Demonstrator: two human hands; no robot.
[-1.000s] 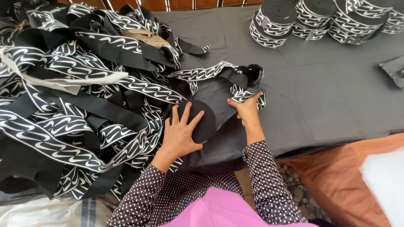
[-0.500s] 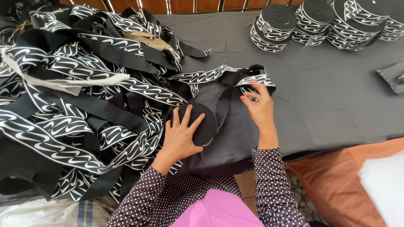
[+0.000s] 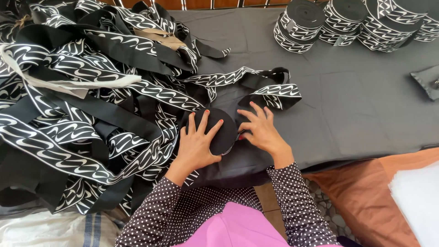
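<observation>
Left hand [image 3: 197, 142]: open, fingers spread, palm pressed flat on a round black roll of strap [image 3: 218, 129] near the front edge of the worktop [image 3: 366, 105].
Right hand [image 3: 261, 131]: open, fingers slightly curled, fingertips resting on the dark cloth just beside the roll's right edge; it grips nothing that I can see.
Roll of strap: lies flat on its side between the two hands, touching the left palm; the loose tail of patterned strap [image 3: 279, 90] runs off behind it toward the back of the worktop.
Handling of the roll: looks like woven webbing, so light and soft rather than fragile; the wound coil is fairly firm but likely to spring loose if let go, so it is best pinned flat from above or pinched across its rim, with the free end kept under a finger.
Loose strap pile [image 3: 82, 105]: a big tangle of black strap with white wavy print, covering the left half of the worktop and touching the roll's left side.
Finished rolls [image 3: 347, 20]: several wound coils stacked at the far right corner, well apart from the hands.
Sleeves: dark fabric with small white dots.
</observation>
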